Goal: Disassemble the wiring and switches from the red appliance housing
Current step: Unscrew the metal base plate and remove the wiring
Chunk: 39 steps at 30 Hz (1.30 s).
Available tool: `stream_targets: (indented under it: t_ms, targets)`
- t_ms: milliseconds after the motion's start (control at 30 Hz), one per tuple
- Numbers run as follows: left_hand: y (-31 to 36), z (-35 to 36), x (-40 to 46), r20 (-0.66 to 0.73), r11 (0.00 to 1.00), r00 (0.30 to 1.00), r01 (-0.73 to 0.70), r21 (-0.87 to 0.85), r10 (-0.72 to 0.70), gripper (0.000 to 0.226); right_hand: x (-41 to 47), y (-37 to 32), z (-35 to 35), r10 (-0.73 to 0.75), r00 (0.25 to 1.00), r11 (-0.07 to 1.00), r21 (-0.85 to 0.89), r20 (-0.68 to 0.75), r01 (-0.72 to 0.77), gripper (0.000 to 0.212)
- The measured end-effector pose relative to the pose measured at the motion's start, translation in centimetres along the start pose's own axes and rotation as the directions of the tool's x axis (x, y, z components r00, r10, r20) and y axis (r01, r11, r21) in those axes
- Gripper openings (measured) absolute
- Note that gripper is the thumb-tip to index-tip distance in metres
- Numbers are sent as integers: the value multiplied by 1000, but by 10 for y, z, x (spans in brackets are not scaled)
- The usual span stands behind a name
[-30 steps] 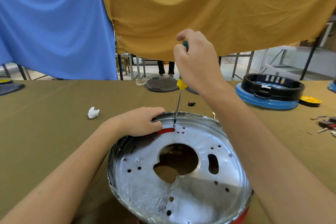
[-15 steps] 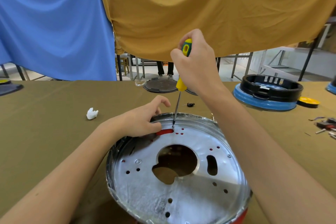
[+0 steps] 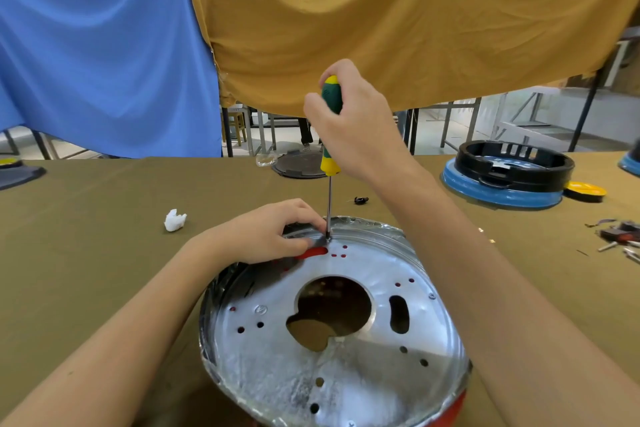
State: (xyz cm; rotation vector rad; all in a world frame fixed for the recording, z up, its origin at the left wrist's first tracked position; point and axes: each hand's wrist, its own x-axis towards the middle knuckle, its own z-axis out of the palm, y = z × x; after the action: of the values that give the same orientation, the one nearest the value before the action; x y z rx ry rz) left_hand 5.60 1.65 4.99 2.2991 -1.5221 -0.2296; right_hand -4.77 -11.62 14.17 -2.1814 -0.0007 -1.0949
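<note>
The red appliance housing (image 3: pixel 453 404) lies in front of me, its shiny metal base plate (image 3: pixel 363 367) facing up with a large central hole and several small holes. My right hand (image 3: pixel 360 128) grips a green and yellow screwdriver (image 3: pixel 330 135) held upright, its tip on the plate's far rim. My left hand (image 3: pixel 266 232) rests on that far rim, fingers curled beside the tip. No wiring or switches show from this side.
The olive table (image 3: pixel 86 246) carries a white crumpled scrap (image 3: pixel 174 219), a small black part (image 3: pixel 361 200), a dark round lid (image 3: pixel 299 166), a blue and black housing (image 3: pixel 509 177), a yellow disc (image 3: pixel 585 189) and loose parts (image 3: pixel 620 239) at the right.
My right hand has shifted on the screwdriver handle, baring more of its green top. My left forefinger rose, then came back down beside the tip.
</note>
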Motion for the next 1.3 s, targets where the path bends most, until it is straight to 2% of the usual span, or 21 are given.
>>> stream_targets:
  t_ms: [167,300,367,433,567,700,867,1067,1300]
  targets:
    - [1,-2,4,23,1000,1000,10,8,-10,21,3,1,-7,1,1000,991,-132,-15,-3,31]
    - [7,-13,12,61,998,998,6,70,-10,13,6,0,-13,68,997,998,-20,25,-67,33]
    - [13,-16,17,64,992,998,-23,126,15,5,6,-1,-13,86,995,996,16,44,-87,26]
    - [19,-15,21,43,984,998,-43,171,36,5,5,-1,-12,63,994,998,-18,85,-61,19]
    - [22,-6,22,-49,980,998,-38,197,49,14,5,0,-13,23,998,990,-141,63,-14,24]
    - [22,3,19,-155,977,986,-27,213,61,19,6,-4,-19,28,996,996,-88,79,-21,31]
    - [27,6,18,-191,982,980,-15,191,52,18,3,-7,-16,-21,999,998,-62,49,24,30]
    - [29,4,19,-189,981,982,18,193,19,20,2,-1,-8,-71,997,994,-82,5,72,30]
    - [25,-9,23,-85,987,996,43,152,-30,19,3,9,-7,-74,995,994,-84,-70,68,35]
